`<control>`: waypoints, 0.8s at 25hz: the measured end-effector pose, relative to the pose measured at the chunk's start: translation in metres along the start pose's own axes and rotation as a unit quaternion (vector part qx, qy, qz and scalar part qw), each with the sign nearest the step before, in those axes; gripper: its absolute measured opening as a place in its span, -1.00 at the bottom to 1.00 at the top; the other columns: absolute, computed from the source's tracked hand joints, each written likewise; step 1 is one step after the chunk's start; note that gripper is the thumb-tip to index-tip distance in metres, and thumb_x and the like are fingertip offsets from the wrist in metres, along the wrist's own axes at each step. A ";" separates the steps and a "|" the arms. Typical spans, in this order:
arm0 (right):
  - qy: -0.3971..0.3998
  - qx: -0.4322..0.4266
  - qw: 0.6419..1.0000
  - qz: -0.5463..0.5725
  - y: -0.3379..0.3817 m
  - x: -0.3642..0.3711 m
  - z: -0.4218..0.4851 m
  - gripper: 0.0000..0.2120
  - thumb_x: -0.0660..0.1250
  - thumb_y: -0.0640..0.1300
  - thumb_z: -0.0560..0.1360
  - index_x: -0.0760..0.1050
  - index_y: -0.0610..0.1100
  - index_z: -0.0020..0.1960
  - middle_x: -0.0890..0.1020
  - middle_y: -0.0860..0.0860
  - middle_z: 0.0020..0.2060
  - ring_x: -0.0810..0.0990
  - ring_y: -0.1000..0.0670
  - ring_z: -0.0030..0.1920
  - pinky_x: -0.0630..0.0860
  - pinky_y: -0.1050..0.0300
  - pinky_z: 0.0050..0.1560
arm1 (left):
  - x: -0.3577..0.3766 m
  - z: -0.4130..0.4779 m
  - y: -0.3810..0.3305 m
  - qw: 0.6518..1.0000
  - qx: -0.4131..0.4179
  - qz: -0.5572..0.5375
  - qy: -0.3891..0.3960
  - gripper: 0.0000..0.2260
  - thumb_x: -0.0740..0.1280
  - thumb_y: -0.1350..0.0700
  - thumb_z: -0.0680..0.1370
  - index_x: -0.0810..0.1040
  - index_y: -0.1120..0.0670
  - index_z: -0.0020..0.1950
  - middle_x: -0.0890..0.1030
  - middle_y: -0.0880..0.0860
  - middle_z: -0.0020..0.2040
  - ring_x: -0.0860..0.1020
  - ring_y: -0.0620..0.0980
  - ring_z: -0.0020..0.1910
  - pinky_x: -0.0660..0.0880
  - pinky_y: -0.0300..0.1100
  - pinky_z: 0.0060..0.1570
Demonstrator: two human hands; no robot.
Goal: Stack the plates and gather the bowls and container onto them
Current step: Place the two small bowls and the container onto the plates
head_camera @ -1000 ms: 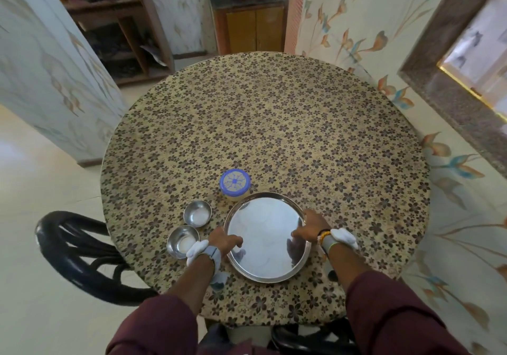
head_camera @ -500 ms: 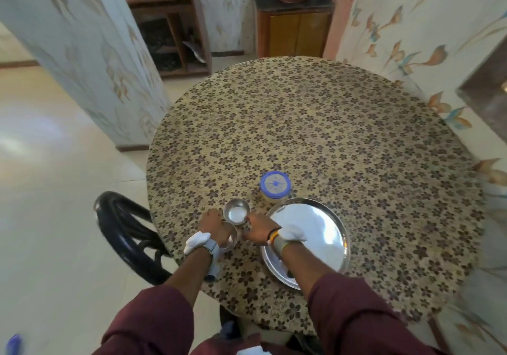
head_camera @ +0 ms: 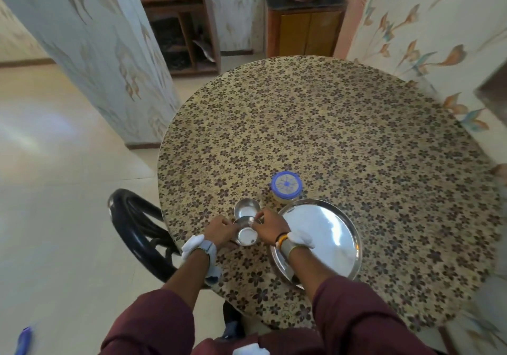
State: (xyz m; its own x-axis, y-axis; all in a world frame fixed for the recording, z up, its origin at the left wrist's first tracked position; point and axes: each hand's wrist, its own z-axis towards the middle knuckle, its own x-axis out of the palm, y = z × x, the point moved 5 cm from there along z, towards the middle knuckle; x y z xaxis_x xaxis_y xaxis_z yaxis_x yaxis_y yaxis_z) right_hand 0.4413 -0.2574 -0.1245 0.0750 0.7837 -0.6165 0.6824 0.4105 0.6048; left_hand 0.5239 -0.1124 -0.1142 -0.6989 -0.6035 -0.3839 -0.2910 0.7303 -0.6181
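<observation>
A round steel plate lies near the table's front edge, with my right forearm across its left rim. Just left of it are two small steel bowls. The near bowl is tilted and held from both sides: my left hand grips its left rim and my right hand grips its right rim. The far bowl rests on the cloth, touching the near one. A small container with a blue lid stands behind the plate's far-left rim. Whether the plate is a stack cannot be told.
The round table wears a floral cloth. A black chair stands at its left front. A patterned wall hugs the table's right side, and a wooden cabinet with a pot stands beyond the far edge.
Both hands left the plate's rim and moved left to the bowls. The near bowl is now gripped by both hands and tilted. The camera view swung left.
</observation>
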 end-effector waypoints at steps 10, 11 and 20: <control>0.005 0.123 0.992 -0.010 -0.110 -0.044 -0.040 -0.72 0.22 -0.02 0.56 0.47 -0.08 0.22 0.63 -0.17 0.20 0.57 -0.22 0.21 0.51 -0.01 0.18 | 0.109 -0.011 -0.028 0.948 0.032 0.205 0.242 -0.84 0.37 0.08 0.57 0.56 0.15 -0.14 0.73 -0.01 -0.39 0.73 0.04 -0.27 0.70 -0.09 -0.11; 0.016 0.134 0.991 -0.009 -0.116 -0.043 -0.043 -0.72 0.21 -0.03 0.56 0.48 -0.08 0.23 0.62 -0.17 0.22 0.56 -0.22 0.22 0.51 -0.01 0.20 | 0.113 -0.009 -0.027 0.925 0.040 0.258 0.277 -0.84 0.41 0.11 0.54 0.62 0.21 -0.02 0.78 0.11 -0.17 0.73 0.16 -0.05 0.65 -0.02 0.09; 0.016 0.123 0.988 -0.088 -0.098 -0.052 -0.033 -0.64 0.22 0.09 0.55 0.48 -0.09 0.24 0.60 -0.15 0.22 0.56 -0.20 0.24 0.48 -0.01 0.20 | 0.093 0.006 -0.036 0.939 0.087 0.271 0.191 -0.77 0.30 0.19 0.56 0.66 0.28 0.09 0.67 0.01 -0.39 0.64 -0.01 -0.39 0.66 -0.04 -0.09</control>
State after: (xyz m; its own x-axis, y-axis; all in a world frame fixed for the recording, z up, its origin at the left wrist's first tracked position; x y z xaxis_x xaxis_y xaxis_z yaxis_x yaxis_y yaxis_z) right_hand 0.3469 -0.3229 -0.1351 -0.0803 0.7266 -0.6824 0.8395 0.4184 0.3468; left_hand 0.4735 -0.1969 -0.1313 -0.9066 0.0252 -0.4212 0.2634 0.8137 -0.5182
